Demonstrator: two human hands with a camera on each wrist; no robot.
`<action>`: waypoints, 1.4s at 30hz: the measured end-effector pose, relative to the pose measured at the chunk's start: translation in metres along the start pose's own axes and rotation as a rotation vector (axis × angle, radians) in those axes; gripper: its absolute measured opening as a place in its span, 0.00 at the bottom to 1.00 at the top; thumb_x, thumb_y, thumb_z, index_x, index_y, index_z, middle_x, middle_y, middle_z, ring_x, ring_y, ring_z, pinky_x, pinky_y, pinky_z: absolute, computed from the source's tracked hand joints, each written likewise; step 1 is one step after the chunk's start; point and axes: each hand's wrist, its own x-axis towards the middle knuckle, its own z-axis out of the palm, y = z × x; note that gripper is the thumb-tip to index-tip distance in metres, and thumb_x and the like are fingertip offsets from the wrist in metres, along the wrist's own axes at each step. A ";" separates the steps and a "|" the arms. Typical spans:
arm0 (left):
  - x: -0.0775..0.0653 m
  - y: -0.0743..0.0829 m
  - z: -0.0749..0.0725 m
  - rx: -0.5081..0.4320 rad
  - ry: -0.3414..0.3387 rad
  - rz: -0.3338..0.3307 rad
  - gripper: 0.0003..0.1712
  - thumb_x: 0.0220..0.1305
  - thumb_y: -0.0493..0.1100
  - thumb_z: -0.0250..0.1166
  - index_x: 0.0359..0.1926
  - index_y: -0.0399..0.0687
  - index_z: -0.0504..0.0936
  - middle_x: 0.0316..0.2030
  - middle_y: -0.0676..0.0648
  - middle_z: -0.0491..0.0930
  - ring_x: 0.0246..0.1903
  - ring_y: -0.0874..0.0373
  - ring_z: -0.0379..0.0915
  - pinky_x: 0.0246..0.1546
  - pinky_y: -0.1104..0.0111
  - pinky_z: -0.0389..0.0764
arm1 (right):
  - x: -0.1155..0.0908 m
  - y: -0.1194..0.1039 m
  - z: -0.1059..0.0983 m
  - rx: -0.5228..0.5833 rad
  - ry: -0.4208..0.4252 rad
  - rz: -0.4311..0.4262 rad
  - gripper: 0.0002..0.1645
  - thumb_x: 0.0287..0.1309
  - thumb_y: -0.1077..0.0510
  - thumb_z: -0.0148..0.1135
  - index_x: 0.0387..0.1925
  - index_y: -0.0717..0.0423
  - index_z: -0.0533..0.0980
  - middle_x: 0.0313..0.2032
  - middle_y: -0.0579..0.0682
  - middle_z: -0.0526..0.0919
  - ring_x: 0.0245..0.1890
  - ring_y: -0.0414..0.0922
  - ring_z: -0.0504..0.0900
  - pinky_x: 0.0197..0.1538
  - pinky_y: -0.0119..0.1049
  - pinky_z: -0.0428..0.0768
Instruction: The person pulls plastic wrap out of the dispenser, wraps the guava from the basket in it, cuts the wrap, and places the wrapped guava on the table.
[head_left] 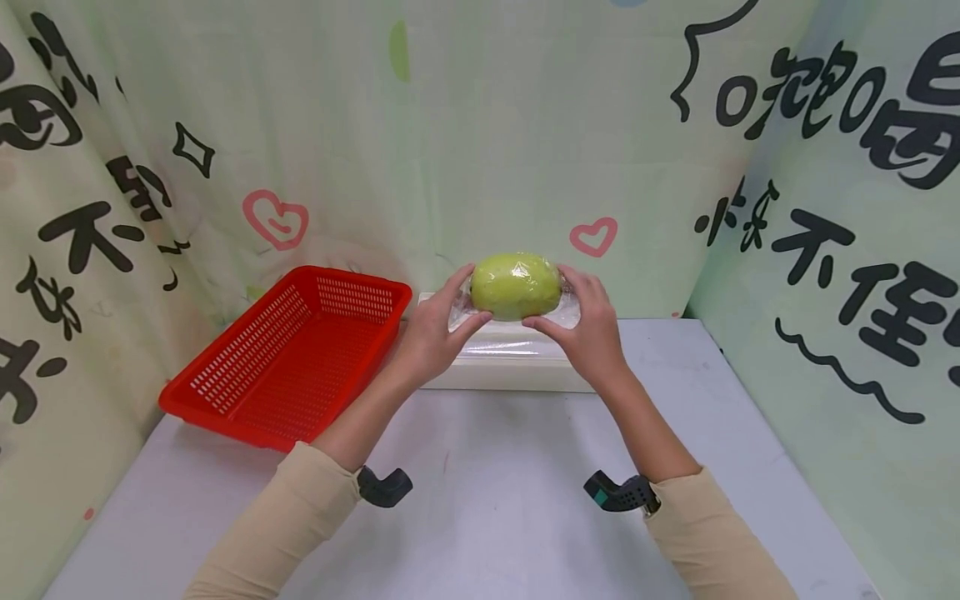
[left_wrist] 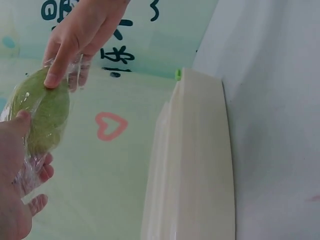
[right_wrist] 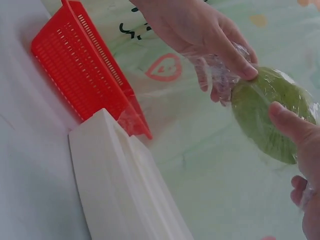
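Observation:
A green oval fruit (head_left: 516, 287), glossy under clear plastic film, is held up between both hands. My left hand (head_left: 435, 333) grips its left end, thumb on the near side, while my right hand (head_left: 592, 325) grips the right end the same way. In the left wrist view, crumpled film (left_wrist: 30, 172) gathers at the fruit's end by the left fingers. More loose film (right_wrist: 222, 75) bunches under the left hand in the right wrist view. Below and behind the fruit stands a long white box (head_left: 517, 377) with shiny clear film on top.
To the left, a red plastic basket (head_left: 300, 367) with perforated walls sits on the white table (head_left: 480, 483), partly behind my left forearm. Printed curtains (head_left: 480, 125) hang close behind the table and along both sides.

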 end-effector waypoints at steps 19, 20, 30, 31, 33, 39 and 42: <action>0.001 -0.007 0.001 -0.059 -0.069 -0.055 0.39 0.63 0.58 0.62 0.72 0.61 0.59 0.60 0.46 0.76 0.59 0.49 0.73 0.53 0.53 0.80 | 0.006 0.010 -0.004 0.144 -0.224 -0.050 0.61 0.38 0.53 0.81 0.72 0.35 0.56 0.69 0.49 0.64 0.69 0.50 0.63 0.67 0.54 0.69; 0.001 -0.008 0.001 -0.062 -0.075 -0.064 0.39 0.64 0.59 0.62 0.72 0.60 0.60 0.61 0.46 0.76 0.59 0.49 0.73 0.53 0.53 0.80 | 0.006 0.010 -0.004 0.133 -0.225 -0.069 0.61 0.38 0.53 0.81 0.72 0.36 0.56 0.68 0.50 0.64 0.68 0.50 0.63 0.67 0.54 0.69; 0.003 -0.011 0.003 -0.084 -0.102 -0.109 0.37 0.64 0.59 0.61 0.70 0.56 0.63 0.63 0.46 0.74 0.62 0.48 0.71 0.57 0.52 0.78 | 0.004 0.015 0.003 0.037 -0.229 -0.133 0.59 0.39 0.56 0.80 0.72 0.39 0.57 0.66 0.53 0.65 0.66 0.52 0.66 0.62 0.52 0.75; 0.003 -0.011 0.003 -0.084 -0.102 -0.112 0.37 0.65 0.59 0.61 0.70 0.55 0.63 0.63 0.46 0.74 0.61 0.48 0.71 0.57 0.52 0.78 | 0.003 0.015 0.004 0.023 -0.226 -0.135 0.60 0.39 0.56 0.80 0.72 0.39 0.57 0.65 0.53 0.65 0.66 0.52 0.66 0.63 0.51 0.75; 0.003 -0.011 0.003 -0.085 -0.102 -0.120 0.36 0.65 0.59 0.61 0.70 0.55 0.64 0.62 0.46 0.75 0.61 0.48 0.71 0.56 0.52 0.78 | 0.003 0.014 0.005 -0.010 -0.219 -0.143 0.61 0.39 0.56 0.80 0.73 0.39 0.56 0.65 0.54 0.65 0.65 0.52 0.67 0.63 0.50 0.75; 0.003 -0.011 0.004 -0.072 -0.107 -0.138 0.34 0.65 0.60 0.60 0.69 0.57 0.66 0.60 0.46 0.77 0.59 0.49 0.73 0.53 0.53 0.80 | 0.000 0.014 0.010 -0.061 -0.208 -0.148 0.61 0.39 0.57 0.80 0.73 0.39 0.56 0.64 0.54 0.65 0.65 0.52 0.67 0.63 0.50 0.75; 0.003 -0.012 0.004 -0.070 -0.111 -0.143 0.34 0.65 0.61 0.60 0.69 0.58 0.66 0.57 0.46 0.78 0.55 0.49 0.75 0.49 0.55 0.82 | -0.001 0.014 0.013 -0.059 -0.195 -0.148 0.61 0.39 0.57 0.80 0.73 0.39 0.56 0.65 0.54 0.63 0.65 0.53 0.67 0.62 0.51 0.76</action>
